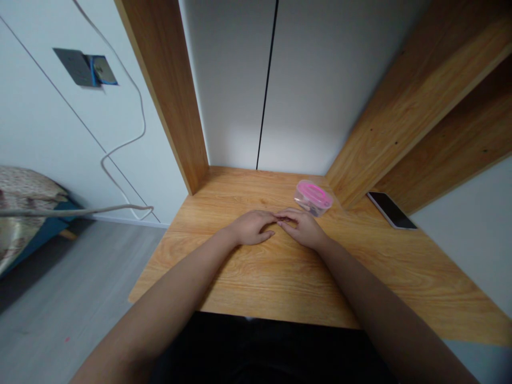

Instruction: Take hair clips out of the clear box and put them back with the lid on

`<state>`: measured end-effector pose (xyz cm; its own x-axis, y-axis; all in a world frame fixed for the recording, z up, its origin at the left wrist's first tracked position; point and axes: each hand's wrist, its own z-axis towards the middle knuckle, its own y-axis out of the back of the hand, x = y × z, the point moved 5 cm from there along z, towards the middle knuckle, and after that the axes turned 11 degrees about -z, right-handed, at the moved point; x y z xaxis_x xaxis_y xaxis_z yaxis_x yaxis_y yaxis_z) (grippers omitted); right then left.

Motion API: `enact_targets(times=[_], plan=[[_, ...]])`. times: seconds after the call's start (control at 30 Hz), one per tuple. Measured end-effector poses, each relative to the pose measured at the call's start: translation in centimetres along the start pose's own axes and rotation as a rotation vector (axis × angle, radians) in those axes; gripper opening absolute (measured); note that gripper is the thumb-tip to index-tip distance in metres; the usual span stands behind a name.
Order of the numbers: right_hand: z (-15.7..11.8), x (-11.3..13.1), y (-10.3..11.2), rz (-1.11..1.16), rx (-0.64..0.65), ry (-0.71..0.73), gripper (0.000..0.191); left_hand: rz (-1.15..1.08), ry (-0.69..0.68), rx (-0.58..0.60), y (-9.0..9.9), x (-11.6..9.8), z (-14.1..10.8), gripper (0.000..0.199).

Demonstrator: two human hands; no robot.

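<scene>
**Bedside:** a patterned bedspread [24,213] drapes over a blue base [48,232]; a pale grey floor [68,282] runs beneath it.
**Wall:** a grey socket plate [72,66] sits on a white wall [40,133], with a blue piece at its right edge; a white cable [141,101] loops down past it.
**Desk:** a light oak-grain desktop [256,282] spans the view, with an upright wooden side panel [160,90] at its 11 o'clock corner.
**Left hand:** the left hand [252,226] lies palm down, holding nothing; its left fingers [266,216] are pressed together and point toward 3 o'clock.
**Right hand:** the right hand [302,226] lies palm down, empty and nearer the box; its right fingers [290,214] are lightly curled, together, and meet the left fingertips.
**Box:** a clear plastic box with a pink lid [314,196] sits at 2 o'clock from the right fingers, just apart from them; its long axis runs from 10 to 4 o'clock, and small dark contents show inside.
**Far right:** a black smartphone [391,209] lies face up beside a wooden shelf board [420,106].
</scene>
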<state>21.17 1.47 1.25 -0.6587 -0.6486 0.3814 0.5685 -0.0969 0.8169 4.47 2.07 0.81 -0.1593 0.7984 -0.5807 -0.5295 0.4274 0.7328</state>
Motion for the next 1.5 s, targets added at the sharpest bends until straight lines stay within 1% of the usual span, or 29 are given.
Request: enact_targets(times=[0.2, 0.5, 0.8, 1.5], plan=[[0.02, 0.11, 0.12, -0.01, -0.009, -0.002, 0.024, 0.003, -0.002, -0.001, 0.0, 0.03, 0.01, 0.042], [0.04, 0.16, 0.11, -0.005, -0.011, 0.009, 0.024, 0.0, 0.001, -0.002, 0.27, -0.47, 0.1, 0.042], [-0.09, -0.08, -0.08, -0.008, 0.002, 0.0, 0.025, 0.001, 0.001, -0.002, 0.01, -0.02, 0.02, 0.042], [0.05, 0.29, 0.2, 0.001, -0.001, 0.004, 0.024, -0.018, -0.001, -0.002, 0.22, -0.27, -0.02, 0.041]])
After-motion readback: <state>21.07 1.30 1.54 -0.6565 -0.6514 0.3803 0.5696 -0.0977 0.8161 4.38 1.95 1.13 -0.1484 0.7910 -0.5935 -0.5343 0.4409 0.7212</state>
